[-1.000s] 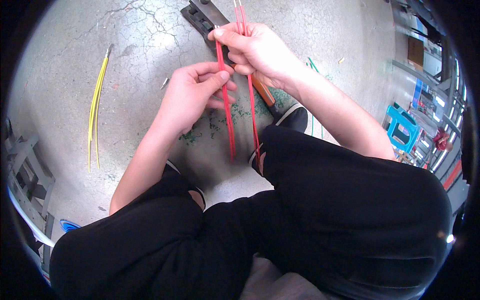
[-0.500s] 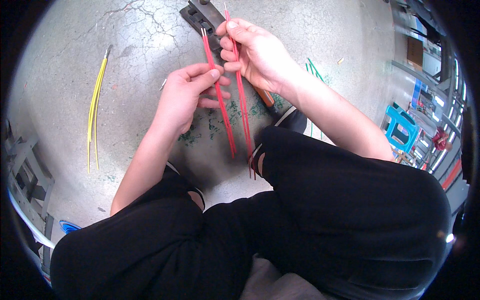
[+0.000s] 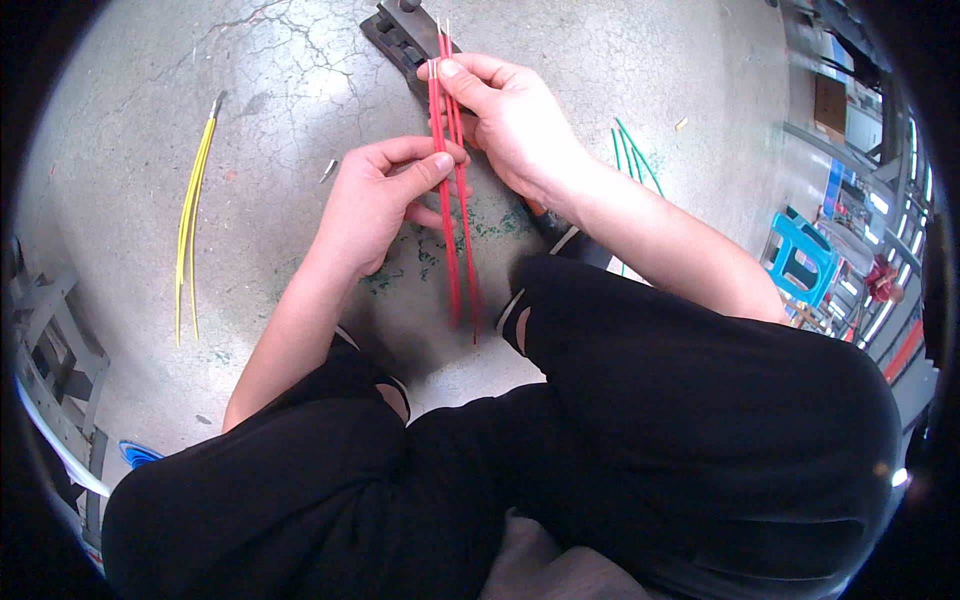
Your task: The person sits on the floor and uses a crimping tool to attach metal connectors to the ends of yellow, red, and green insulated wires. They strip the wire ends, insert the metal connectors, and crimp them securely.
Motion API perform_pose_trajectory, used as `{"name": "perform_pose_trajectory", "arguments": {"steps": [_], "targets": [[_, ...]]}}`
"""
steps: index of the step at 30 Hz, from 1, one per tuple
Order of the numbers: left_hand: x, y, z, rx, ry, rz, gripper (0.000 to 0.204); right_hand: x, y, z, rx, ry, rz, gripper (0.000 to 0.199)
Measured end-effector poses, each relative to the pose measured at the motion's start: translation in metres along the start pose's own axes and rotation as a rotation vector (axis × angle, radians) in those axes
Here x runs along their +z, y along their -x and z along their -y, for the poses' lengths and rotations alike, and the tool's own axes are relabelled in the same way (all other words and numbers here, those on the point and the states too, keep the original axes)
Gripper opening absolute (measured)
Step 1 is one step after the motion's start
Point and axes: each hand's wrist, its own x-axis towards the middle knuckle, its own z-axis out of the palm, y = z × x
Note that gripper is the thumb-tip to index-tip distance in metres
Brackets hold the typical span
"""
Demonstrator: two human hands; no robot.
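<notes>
Head view: you sat cross-legged in black trousers (image 3: 640, 420) on the cracked concrete floor (image 3: 270, 60), both hands out in front of your knees.
Change since half a second earlier: your right hand had slid up the red wires, so thumb and forefinger now sat near their top ends; the two wires, spread apart before, lay close and nearly parallel; your left hand had shifted a little toward them.
Right hand (image 3: 515, 120): closed in a pinch, thumb and forefinger gripping the red wires (image 3: 452, 210) just below their bare tips, the other fingers curled behind.
Left hand (image 3: 375, 205): closed loosely, thumb and forefinger pressed on the same red wires lower down, about a third of the way along; the remaining fingers folded into the palm.
Red wires: held upright between your hands, tips toward the far edge of the floor, free lower ends hanging blurred above the floor just in front of your knees.
Dark metal tool (image 3: 400, 35): lay on the floor beyond your right hand, near the far edge, partly hidden by the wire tips.
Yellow wires (image 3: 190, 220): lay on the floor well to your left, apart from both hands.
Green wires (image 3: 635, 155): lay on the floor just right of your right forearm.
Blue stool (image 3: 800, 260): stood near the right edge.
</notes>
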Motion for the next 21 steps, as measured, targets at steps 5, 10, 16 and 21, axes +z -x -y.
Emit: {"name": "perform_pose_trajectory", "arguments": {"steps": [5, 10, 16, 21], "targets": [[0.001, 0.000, 0.003, 0.001, 0.022, -0.014, 0.025, -0.001, -0.001, 0.005, -0.081, 0.163, -0.009, 0.028], [0.003, 0.003, -0.002, -0.006, -0.028, -0.029, 0.025, -0.008, -0.009, 0.002, -0.238, 0.417, -0.049, 0.035], [0.002, 0.002, -0.002, -0.007, -0.046, -0.032, 0.024, -0.008, -0.006, 0.012, -0.189, 0.388, -0.017, 0.036], [0.001, 0.004, -0.002, -0.030, -0.040, -0.037, 0.025, -0.010, -0.011, 0.019, -0.080, 0.263, 0.048, 0.029]]}}
